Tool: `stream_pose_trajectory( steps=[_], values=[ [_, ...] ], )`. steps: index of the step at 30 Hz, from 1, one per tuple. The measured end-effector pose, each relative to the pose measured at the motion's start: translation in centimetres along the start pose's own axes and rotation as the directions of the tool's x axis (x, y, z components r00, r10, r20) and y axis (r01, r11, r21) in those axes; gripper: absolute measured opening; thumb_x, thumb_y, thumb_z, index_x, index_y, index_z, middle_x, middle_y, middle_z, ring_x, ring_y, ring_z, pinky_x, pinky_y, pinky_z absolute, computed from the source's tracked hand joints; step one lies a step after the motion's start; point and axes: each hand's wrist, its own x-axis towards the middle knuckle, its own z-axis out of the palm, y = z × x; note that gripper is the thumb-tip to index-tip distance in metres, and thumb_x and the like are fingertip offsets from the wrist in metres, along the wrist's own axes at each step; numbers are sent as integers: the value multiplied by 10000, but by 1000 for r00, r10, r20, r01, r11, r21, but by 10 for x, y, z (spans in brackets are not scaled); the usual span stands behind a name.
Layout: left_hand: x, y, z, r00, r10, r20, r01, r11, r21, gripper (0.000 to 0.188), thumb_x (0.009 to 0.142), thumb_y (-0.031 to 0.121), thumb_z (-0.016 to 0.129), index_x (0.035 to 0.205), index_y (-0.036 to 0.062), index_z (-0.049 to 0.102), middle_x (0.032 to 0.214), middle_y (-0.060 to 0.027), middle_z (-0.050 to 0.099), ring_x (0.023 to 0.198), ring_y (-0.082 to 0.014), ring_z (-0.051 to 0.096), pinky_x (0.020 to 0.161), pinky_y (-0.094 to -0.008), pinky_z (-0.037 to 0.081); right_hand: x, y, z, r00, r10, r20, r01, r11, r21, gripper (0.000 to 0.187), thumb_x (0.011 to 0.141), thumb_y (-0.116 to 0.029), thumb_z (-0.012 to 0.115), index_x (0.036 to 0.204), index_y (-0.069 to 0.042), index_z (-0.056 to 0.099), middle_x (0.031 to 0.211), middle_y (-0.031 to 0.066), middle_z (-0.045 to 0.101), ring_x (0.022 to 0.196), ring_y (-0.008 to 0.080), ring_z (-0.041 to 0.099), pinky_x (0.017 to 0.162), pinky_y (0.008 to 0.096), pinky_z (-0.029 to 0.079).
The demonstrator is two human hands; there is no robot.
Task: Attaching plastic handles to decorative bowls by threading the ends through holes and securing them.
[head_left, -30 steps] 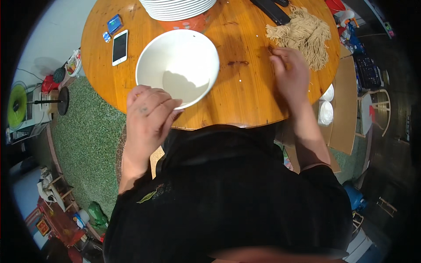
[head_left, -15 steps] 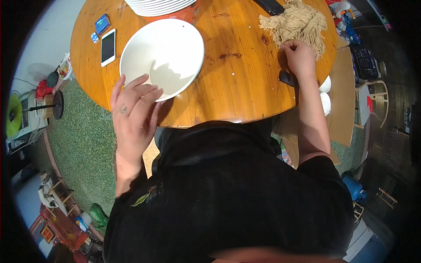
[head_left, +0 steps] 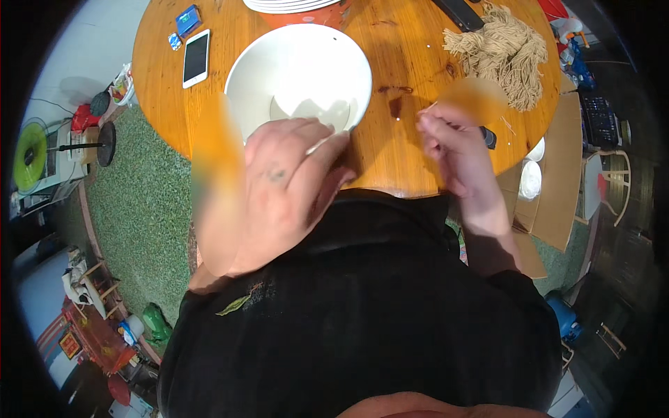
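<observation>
My left hand (head_left: 282, 181) reaches across the near side of a white plastic bucket (head_left: 317, 59). Its fingers are loosely bent over the rim, and a gap shows between them and the thumb. Over the table to the right, my right hand (head_left: 456, 143) is closed in a pinch, with a thin pale strand (head_left: 432, 106) just at its fingertips. A tangled heap of tan yarn (head_left: 509, 52) lies beyond that hand. Close behind its wrist is a small black object (head_left: 490, 137), partly hidden, whose kind I cannot make out.
A round wooden table (head_left: 397, 164) carries these things. At its far side stands a stack of white buckets (head_left: 296, 5). A white phone (head_left: 196, 59) and a blue box (head_left: 188, 21) lie at the left. A long black object (head_left: 458, 14) rests beside the yarn. Cardboard (head_left: 557, 181) stands off the right edge.
My right hand has come away from the yarn, toward me and slightly left. My left hand has shifted right across the bucket's near rim. The whole view has swung a little.
</observation>
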Motion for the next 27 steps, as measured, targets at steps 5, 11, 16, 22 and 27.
stream_pose_trajectory(
  steps=[5,11,16,22,27],
  values=[
    [-4,-15,-10,996,-44,74,35,992,124,418,815,2,767,1225,74,731,944,-47,710,962,-225,710,1046,-468,452,-12,19,41,983,113,148,-125,989,74,79,971,-50,757,1036,-11,736,905,32,719,692,66,557,612,212,421],
    [-22,-33,-29,991,-129,30,117,960,254,500,759,-87,689,1234,68,709,1162,-103,719,1261,-298,666,1173,-528,404,-26,31,66,920,122,373,-48,978,-202,79,962,-5,763,1037,10,740,968,34,718,830,82,643,738,224,513],
    [-30,-26,-24,983,-1,-183,26,991,135,473,739,-66,708,1192,69,721,1314,-156,656,1278,-397,619,1077,-525,480,-29,34,73,929,-22,369,-34,989,145,103,947,21,758,1041,-12,733,1107,70,698,901,116,634,773,254,512],
    [-19,2,7,939,241,-244,-259,965,-46,444,671,193,972,1036,54,760,966,-40,696,845,-232,669,697,-347,532,-27,33,78,855,-3,519,-362,713,601,151,1010,-172,745,1121,-71,728,1071,46,728,964,195,666,912,371,515],
    [3,13,34,952,78,-296,-119,985,-123,416,704,90,924,1066,-9,744,942,-97,739,773,-259,711,658,-355,577,-35,35,84,875,-28,483,-329,697,637,170,1023,-227,738,1131,-97,746,1075,27,738,989,187,664,932,376,510]
  ],
)
